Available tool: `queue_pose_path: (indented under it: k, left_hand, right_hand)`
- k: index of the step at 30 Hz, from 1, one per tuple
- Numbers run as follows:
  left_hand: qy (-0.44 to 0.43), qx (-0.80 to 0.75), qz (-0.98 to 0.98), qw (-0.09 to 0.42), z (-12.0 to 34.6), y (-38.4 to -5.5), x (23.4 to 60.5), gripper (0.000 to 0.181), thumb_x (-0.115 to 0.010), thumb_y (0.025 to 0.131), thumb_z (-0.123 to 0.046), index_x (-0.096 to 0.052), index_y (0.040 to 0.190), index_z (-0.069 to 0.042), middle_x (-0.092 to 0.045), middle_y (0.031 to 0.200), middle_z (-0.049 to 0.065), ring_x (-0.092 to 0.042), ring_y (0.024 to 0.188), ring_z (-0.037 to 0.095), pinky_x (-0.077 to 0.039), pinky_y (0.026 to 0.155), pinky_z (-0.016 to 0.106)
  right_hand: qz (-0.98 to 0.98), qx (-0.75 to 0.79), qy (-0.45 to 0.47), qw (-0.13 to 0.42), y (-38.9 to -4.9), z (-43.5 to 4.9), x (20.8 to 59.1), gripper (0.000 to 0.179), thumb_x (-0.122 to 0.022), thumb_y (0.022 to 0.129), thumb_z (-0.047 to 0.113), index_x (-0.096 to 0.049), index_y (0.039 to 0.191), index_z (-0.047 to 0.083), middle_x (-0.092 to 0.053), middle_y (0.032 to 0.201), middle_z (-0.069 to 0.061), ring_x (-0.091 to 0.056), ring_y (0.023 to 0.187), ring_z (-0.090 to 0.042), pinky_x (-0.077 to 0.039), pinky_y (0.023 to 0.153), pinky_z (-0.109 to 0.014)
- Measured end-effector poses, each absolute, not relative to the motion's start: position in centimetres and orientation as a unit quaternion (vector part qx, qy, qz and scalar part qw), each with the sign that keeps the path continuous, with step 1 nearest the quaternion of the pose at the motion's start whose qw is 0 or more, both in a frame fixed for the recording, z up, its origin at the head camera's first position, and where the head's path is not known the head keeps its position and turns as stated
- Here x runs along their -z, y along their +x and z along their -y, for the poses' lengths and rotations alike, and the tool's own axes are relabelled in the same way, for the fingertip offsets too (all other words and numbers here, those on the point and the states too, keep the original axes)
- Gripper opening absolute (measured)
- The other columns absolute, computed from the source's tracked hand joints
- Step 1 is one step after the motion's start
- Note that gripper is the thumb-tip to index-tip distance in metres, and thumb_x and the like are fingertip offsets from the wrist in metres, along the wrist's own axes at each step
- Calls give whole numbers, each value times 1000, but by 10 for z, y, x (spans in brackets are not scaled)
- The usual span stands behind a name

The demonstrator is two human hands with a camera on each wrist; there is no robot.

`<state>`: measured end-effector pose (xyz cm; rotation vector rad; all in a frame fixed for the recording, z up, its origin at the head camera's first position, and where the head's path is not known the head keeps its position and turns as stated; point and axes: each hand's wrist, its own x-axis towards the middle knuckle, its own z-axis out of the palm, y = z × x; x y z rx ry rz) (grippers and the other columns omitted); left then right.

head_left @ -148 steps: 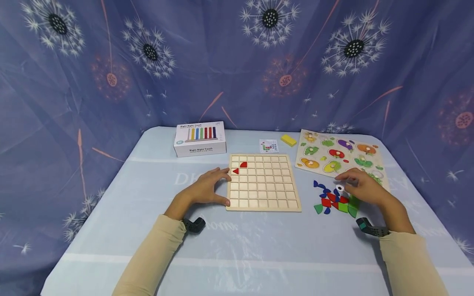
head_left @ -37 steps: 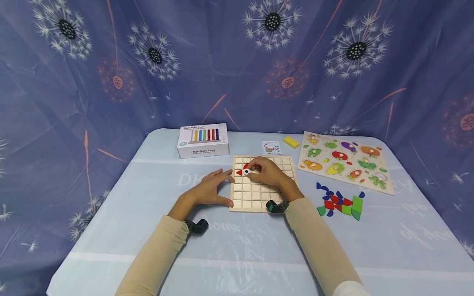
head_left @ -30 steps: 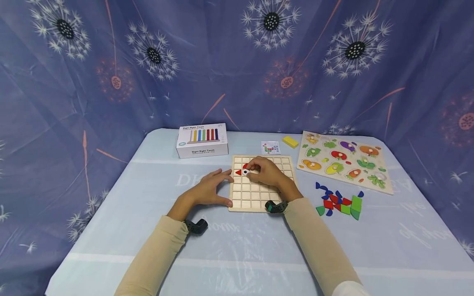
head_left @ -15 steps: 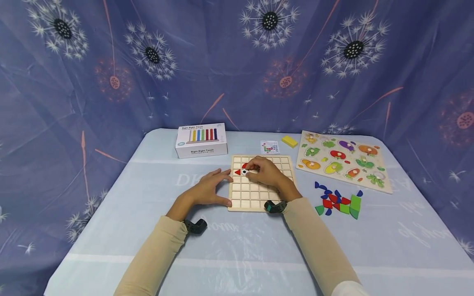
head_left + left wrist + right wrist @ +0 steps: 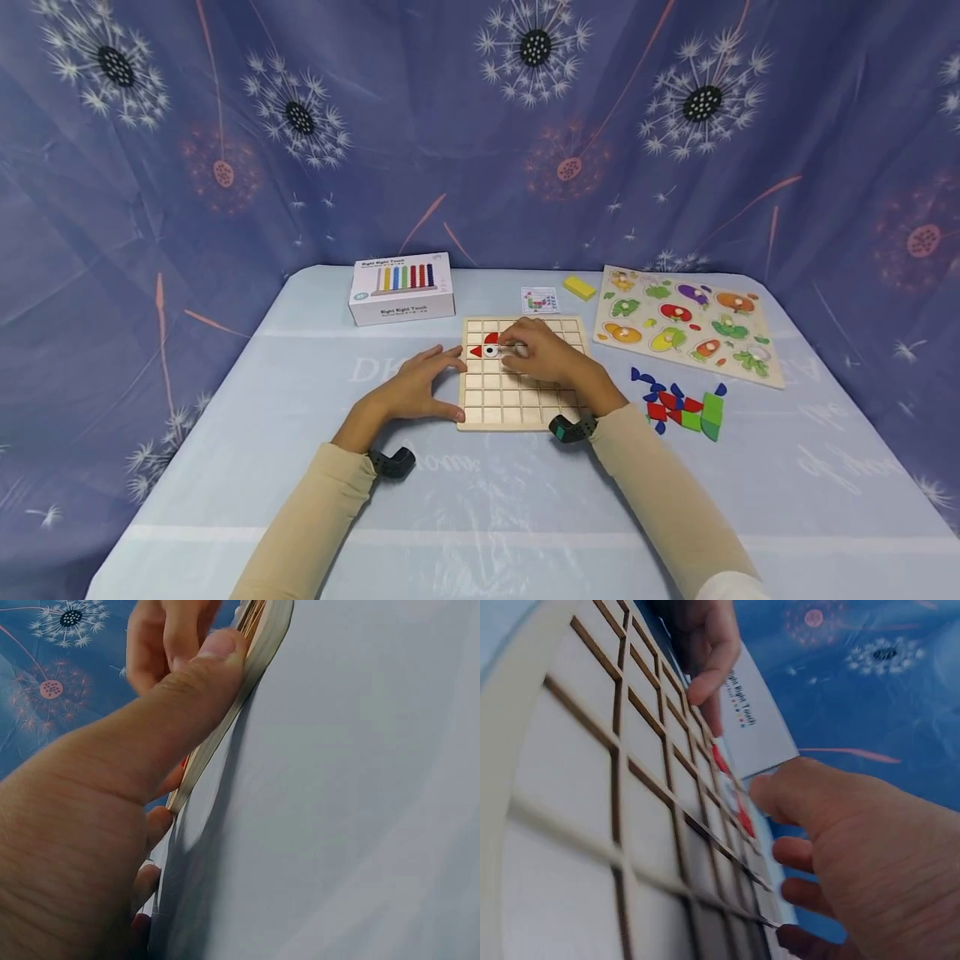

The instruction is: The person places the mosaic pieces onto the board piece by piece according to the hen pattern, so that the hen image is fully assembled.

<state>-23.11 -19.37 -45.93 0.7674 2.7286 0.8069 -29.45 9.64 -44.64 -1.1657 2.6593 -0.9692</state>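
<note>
A wooden grid board (image 5: 521, 417) lies mid-table. In its upper left cells sit a red triangle (image 5: 476, 352), a red quarter-circle (image 5: 492, 338) and a white round eye piece (image 5: 491, 351) with a dark centre. My right hand (image 5: 543, 350) hovers over the board just right of the eye piece, fingers loosely bent; the right wrist view shows nothing between thumb and fingers. My left hand (image 5: 416, 387) touches the board's left edge with thumb and fingers spread. In the left wrist view the thumb (image 5: 199, 682) rests against the board's rim.
Several loose blue, red and green pieces (image 5: 690, 421) lie right of the board. Behind them is a vegetable peg puzzle (image 5: 765, 379). A small pattern card (image 5: 540, 300), a yellow block (image 5: 579, 287) and a white toy box (image 5: 402, 312) stand along the back.
Over these seconds my right hand brought the eye piece from the loose pile onto the board. Since half a second ago, its fingers have let go and drawn slightly right. The left hand keeps its place.
</note>
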Motion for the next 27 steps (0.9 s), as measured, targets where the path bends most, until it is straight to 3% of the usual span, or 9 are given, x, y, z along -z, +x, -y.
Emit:
queue_pose_path:
  k: [8,14,22,27]
  left_hand:
    - [257,-275,-921,96,192,-230,461,80,-85,70,-63,-54,134,-26,-27,165,-3,-13,152,33,-14,116,61]
    - [252,-274,-924,92,194,-231,462,81,-85,69,-65,-55,134,-26,-27,165,-4,-12,152,32,-14,116,61]
    - [264,-284,-917,92,191,-234,460,80,-85,70,-62,-56,133,-23,-28,165,1,-13,152,36,-13,116,63]
    - [259,-275,-921,94,191,-234,460,79,-86,70,-62,-55,133,-25,-28,165,-1,-13,152,35,-14,116,62]
  right_hand:
    - [-878,274,-383,82,-264,-153,419,31,-69,98,20,-66,125,5,-62,122,-9,-57,109,-29,-47,92,-47]
    - [-903,238,-353,64,-242,-211,416,30,-74,93,16,-68,121,6,-64,119,-6,-56,120,-35,-44,100,-54]
    - [-942,179,-285,7,-221,-281,426,25,-79,88,16,-71,111,10,-62,105,-5,-55,97,-27,-47,88,-53]
    - [-954,179,-240,1,-208,-309,433,27,-80,85,14,-71,110,9,-62,103,-7,-52,96,-29,-46,86,-55]
